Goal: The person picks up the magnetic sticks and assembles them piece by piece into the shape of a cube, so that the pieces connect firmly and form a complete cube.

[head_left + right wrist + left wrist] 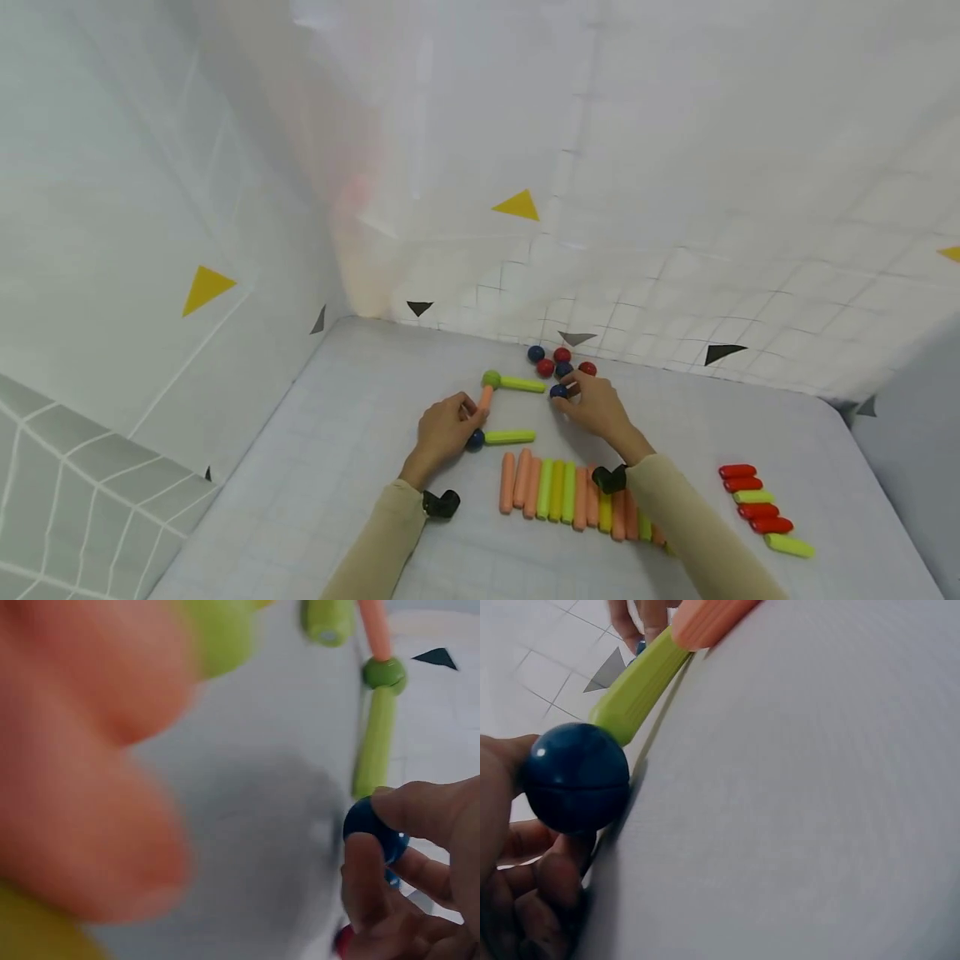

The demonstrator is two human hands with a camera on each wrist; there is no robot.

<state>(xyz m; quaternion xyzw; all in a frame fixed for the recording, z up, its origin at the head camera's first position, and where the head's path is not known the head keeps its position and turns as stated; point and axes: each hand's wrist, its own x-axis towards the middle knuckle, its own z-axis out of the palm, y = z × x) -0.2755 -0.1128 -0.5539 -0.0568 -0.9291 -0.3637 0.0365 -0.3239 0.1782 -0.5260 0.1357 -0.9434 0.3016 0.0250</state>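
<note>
1. Left hand [444, 429] on the tabletop [337, 467], fingers [551, 881] curled round a glossy dark blue ball [475, 440] and touching the lower end of a smooth orange rod [485, 399].
2. Round and shiny in the left wrist view, that ball [576, 787], joined at its right to a matt lime-green rod [510, 437] lying flat.
3. Orange rod slanting up from the left hand to a green ball [491, 379]; from that ball a second lime-green rod [522, 384] running right along the tabletop.
4. At the right end of that rod, a second dark blue ball [558, 391], pinched between thumb and fingers [420, 814] of the right hand [596, 408], touching or almost touching the rod's tip.
5. Just behind the right hand, a loose cluster of red and blue balls [562, 360], glossy and round, near the back wall.
6. Below the hands, a tight row of orange and green rods [558, 492], rounded at the ends, side by side and touching, partly under the right sleeve [690, 525].
7. Far right, well apart, a slanted column of shorter red and lime-green rods [759, 510].
8. Pale tabletop printed with a faint grid; walls white with yellow and black triangles.
</note>
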